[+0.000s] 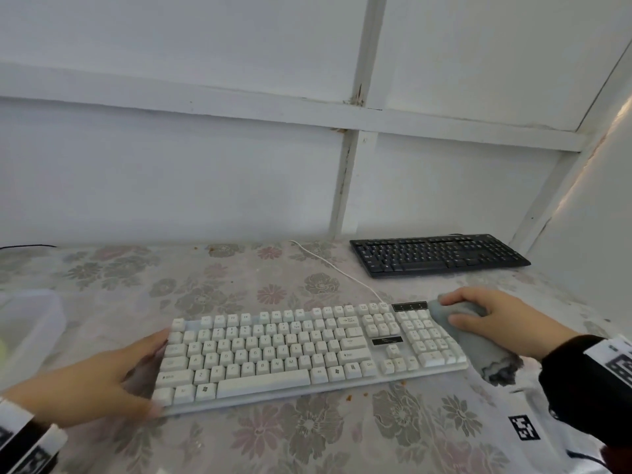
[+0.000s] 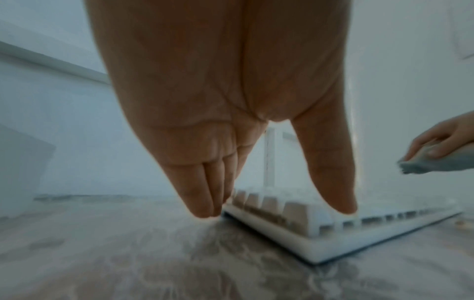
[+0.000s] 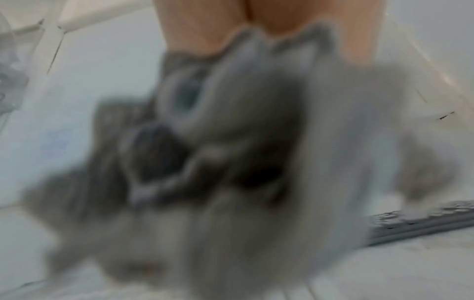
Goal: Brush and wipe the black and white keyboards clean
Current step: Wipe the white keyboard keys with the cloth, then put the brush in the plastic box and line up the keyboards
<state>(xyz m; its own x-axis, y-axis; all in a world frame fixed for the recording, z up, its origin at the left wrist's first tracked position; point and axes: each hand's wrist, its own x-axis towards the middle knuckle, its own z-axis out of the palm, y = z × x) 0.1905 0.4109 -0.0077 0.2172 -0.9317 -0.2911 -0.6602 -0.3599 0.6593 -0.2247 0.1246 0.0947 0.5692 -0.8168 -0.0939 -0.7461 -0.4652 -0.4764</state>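
Observation:
A white keyboard [image 1: 294, 350] lies across the middle of the flowered table, and shows low in the left wrist view [image 2: 320, 227]. My left hand [image 1: 113, 378] lies with straight fingers against its left end, thumb [image 2: 330, 182] on the front corner keys. My right hand [image 1: 492, 319] grips a bunched grey cloth [image 1: 478, 340] at the keyboard's right end, over the number pad edge. In the right wrist view the cloth [image 3: 231, 162] is a blur filling the frame. A black keyboard [image 1: 437, 254] sits at the back right by the wall.
A white cable [image 1: 335, 268] runs from the white keyboard toward the back. A clear plastic box [image 1: 27, 330] stands at the left edge. Crumbs [image 1: 349, 398] lie in front of the keyboard. White walls close the back and right side.

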